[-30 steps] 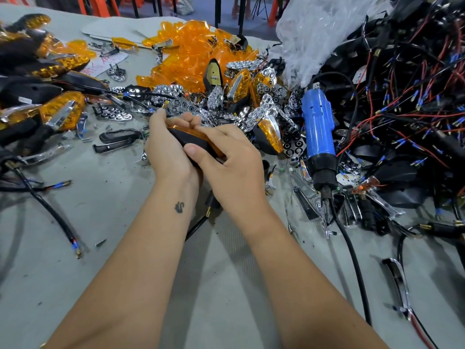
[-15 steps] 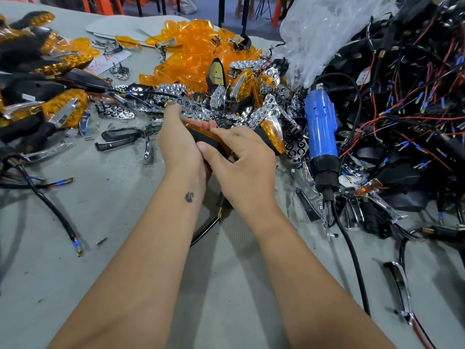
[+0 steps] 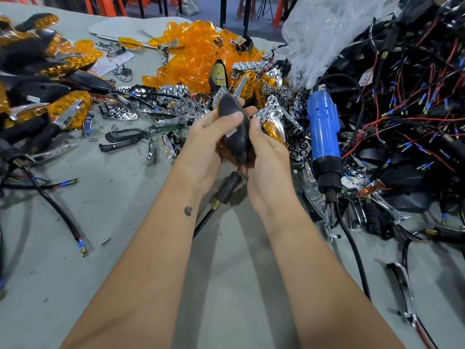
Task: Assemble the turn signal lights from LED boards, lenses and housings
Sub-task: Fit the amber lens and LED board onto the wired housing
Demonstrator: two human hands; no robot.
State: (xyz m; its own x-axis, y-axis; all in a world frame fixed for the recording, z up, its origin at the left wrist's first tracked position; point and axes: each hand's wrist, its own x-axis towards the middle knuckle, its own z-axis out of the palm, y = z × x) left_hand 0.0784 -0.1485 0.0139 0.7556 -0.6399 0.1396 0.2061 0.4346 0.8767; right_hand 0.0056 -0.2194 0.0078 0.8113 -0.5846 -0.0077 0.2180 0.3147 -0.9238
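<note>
I noted a blue screwdriver lying right of my hands and amber lenses heaped beyond. Left hand and right hand both gripped the black housing, raised above the table, stalk downward.

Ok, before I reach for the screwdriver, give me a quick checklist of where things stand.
1. Housing held in both hands: ok, left hand and right hand grip it.
2. Back of housing facing up: ok.
3. Lens seated fully: cannot tell, only an orange edge shows.
4. Screwdriver within reach: ok, lying just right of the hands.
5. Its cord free: ok.
6. Stalk hanging clear below: ok.
</note>
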